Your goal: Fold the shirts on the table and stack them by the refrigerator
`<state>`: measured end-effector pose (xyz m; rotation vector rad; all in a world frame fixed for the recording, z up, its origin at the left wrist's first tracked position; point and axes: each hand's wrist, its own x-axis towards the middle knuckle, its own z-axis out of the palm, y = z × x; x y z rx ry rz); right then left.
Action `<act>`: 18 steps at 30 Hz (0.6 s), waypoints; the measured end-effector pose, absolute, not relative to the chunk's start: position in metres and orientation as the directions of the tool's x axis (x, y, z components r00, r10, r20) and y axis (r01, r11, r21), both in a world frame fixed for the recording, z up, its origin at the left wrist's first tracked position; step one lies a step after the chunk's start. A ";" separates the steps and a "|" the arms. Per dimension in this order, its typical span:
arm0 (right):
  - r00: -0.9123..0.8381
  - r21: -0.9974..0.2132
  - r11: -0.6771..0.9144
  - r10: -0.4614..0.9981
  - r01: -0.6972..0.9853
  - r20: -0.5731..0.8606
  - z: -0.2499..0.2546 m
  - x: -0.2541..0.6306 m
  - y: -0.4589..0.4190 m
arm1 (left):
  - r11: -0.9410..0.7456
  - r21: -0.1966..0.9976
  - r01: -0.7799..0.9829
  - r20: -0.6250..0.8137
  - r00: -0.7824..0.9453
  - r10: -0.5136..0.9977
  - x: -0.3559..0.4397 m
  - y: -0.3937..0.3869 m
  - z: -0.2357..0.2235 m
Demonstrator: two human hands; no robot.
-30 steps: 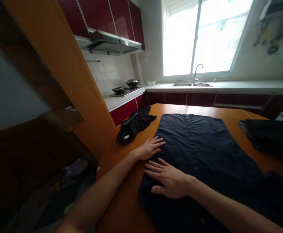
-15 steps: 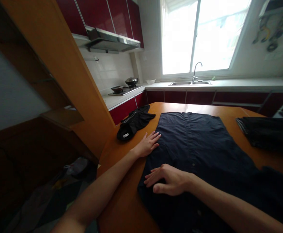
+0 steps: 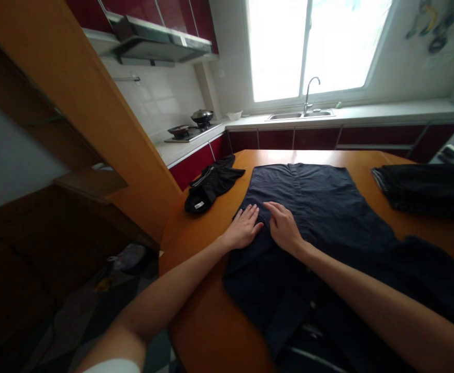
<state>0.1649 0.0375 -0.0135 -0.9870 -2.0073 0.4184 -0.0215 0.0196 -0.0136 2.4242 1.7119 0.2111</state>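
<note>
A dark navy shirt (image 3: pixel 316 191) lies spread on the wooden table, its collar end toward me at the bottom of the view. My left hand (image 3: pixel 243 228) rests flat on the shirt's left edge with the fingers stretched out. Just right of it, my right hand (image 3: pixel 283 225) is over the shirt, fingers extended and close together, the thumb side toward my left hand. No cloth shows pinched in either hand. The right forearm crosses above the lower part of the shirt and hides some of it.
The wooden table (image 3: pixel 199 259) has a rounded left edge. A black cap-like item with a white label (image 3: pixel 199 203) lies at its far left, and folded dark clothes (image 3: pixel 429 189) at the right. Behind are a stove (image 3: pixel 192 133) and a sink (image 3: pixel 285 116).
My right hand has moved away from me along the shirt, up beside my left hand. My left hand still lies at the left edge. The view has tipped down, showing the collar.
</note>
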 end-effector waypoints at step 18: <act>-0.605 -0.341 0.652 0.757 0.677 0.246 -0.023 0.162 0.029 | -0.143 0.262 0.955 0.129 0.112 0.985 -0.059 0.050 -0.003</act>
